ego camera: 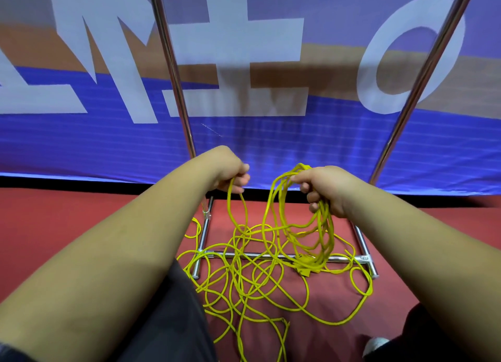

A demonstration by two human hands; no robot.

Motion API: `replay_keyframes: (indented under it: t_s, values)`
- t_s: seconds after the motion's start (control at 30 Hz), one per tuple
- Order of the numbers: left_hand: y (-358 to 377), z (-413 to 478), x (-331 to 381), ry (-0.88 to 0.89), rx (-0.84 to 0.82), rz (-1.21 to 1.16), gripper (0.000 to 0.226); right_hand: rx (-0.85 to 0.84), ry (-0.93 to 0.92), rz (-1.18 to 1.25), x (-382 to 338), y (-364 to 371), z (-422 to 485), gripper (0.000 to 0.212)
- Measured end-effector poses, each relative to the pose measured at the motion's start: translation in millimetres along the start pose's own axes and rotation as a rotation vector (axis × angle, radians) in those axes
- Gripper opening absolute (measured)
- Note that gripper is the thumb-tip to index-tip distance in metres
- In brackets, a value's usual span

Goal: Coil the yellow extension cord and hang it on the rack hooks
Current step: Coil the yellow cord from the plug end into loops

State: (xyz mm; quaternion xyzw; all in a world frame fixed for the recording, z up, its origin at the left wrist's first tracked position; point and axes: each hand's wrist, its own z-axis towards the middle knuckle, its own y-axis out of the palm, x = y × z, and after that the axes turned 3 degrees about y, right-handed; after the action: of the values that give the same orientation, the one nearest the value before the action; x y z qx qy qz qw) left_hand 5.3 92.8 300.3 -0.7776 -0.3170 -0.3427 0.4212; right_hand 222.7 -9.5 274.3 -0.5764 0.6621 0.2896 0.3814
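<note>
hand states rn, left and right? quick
Left hand: closed, grip on one strand of the yellow extension cord.
Right hand: closed, holding the gathered loops of the cord.

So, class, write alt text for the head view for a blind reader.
A person's right grip holds several loops of yellow cord; the left grip pinches one strand. The rest lies tangled on the red floor over the rack base.

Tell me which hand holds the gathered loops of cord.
The right hand: several yellow cord loops hang from it; the left hand pinches one strand.
</note>
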Motion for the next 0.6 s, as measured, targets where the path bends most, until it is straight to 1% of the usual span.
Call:
replay_keyframes:
  t_s: [0.03, 0.1, 0.2, 0.27, 0.33, 0.4, 0.47, 0.5, 0.57, 0.6]
  values:
    - [-4, 2, -4, -0.032, -0.025, 0.073, 0.015, 0.023, 0.023, 0.017, 0, -3, 1, 0.005]
    - [-12, 4, -12, -0.087, -0.052, 0.247, 0.025, 0.064, 0.056, 0.053, 0, -10, 5, 0.009]
    - [-18, 4, -18, -0.030, -0.065, 0.499, 0.030, 0.128, 0.076, 0.079, 2, -17, 10, 0.010]
    - [-18, 5, -18, -0.010, -0.073, 0.644, 0.028, 0.171, 0.061, 0.087, 4, -21, 12, 0.009]
    - [-15, 5, -21, -0.017, -0.131, 0.745, 0.024, 0.209, 0.023, 0.091, 4, -22, 14, 0.007]
    - [-11, 6, -25, -0.038, -0.160, 0.821, 0.026, 0.236, -0.023, 0.103, 2, -22, 14, 0.009]
    - [-10, 6, -28, -0.036, -0.130, 0.910, 0.031, 0.253, -0.059, 0.131, -2, -23, 15, 0.013]
    - [-10, 7, -31, -0.008, -0.113, 0.996, 0.030, 0.262, -0.071, 0.154, -4, -25, 14, 0.015]
    - [-8, 11, -37, 0.007, -0.087, 1.093, 0.021, 0.274, -0.086, 0.204, -8, -30, 13, 0.011]
    - [-8, 14, -39, -0.018, -0.069, 1.061, 0.018, 0.273, -0.088, 0.223, -8, -32, 12, 0.009]
